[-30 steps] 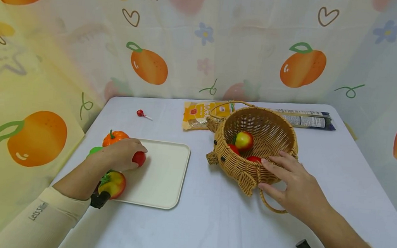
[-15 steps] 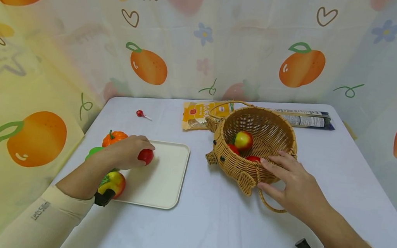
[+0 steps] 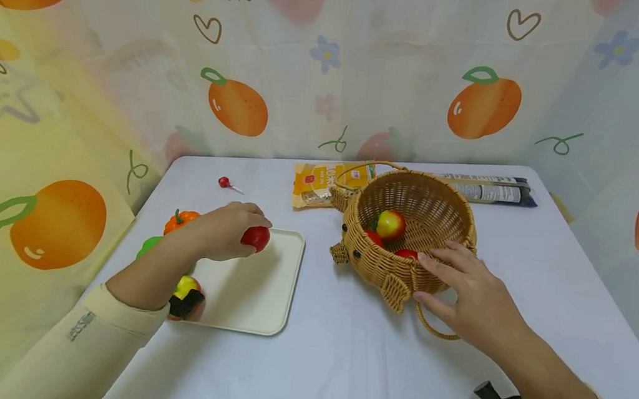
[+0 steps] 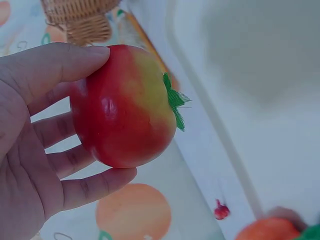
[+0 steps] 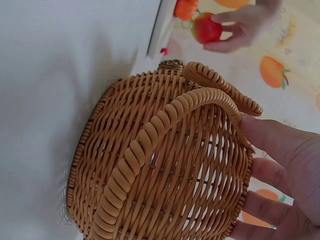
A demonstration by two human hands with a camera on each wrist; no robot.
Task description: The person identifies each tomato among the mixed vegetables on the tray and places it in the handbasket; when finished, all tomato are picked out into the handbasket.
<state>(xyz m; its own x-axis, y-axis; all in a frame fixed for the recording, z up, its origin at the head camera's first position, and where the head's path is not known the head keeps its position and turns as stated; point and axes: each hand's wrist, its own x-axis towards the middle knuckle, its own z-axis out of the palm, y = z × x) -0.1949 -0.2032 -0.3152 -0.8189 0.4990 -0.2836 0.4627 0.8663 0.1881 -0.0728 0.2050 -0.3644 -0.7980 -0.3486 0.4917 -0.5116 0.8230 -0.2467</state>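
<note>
In the head view my left hand (image 3: pixel 229 233) holds a toy apple (image 3: pixel 256 238) above the cream tray (image 3: pixel 273 283). The left wrist view shows this red-and-yellow apple (image 4: pixel 122 107) pinched between thumb and fingers, its green leaves facing away from the palm. My right hand (image 3: pixel 472 293) grips the near right rim of a wicker basket (image 3: pixel 381 273) shaped like an animal. In the right wrist view the thumb presses outside the basket (image 5: pixel 165 165) by the handle (image 5: pixel 145 145), with fingers round the rim. A yellow-red apple (image 3: pixel 391 225) and two red fruits (image 3: pixel 407 254) lie inside.
On the tray's left side are an orange toy pumpkin (image 3: pixel 179 220), a green item (image 3: pixel 149 245) and a yellow-red fruit (image 3: pixel 187 289), partly hidden by the left arm. A lollipop (image 3: pixel 225 183), a yellow packet (image 3: pixel 312 183) and a dark long package (image 3: pixel 500 192) lie farther back.
My left hand has lifted the toy apple and moved it right and away from me over the tray. My right hand stays on the basket rim.
</note>
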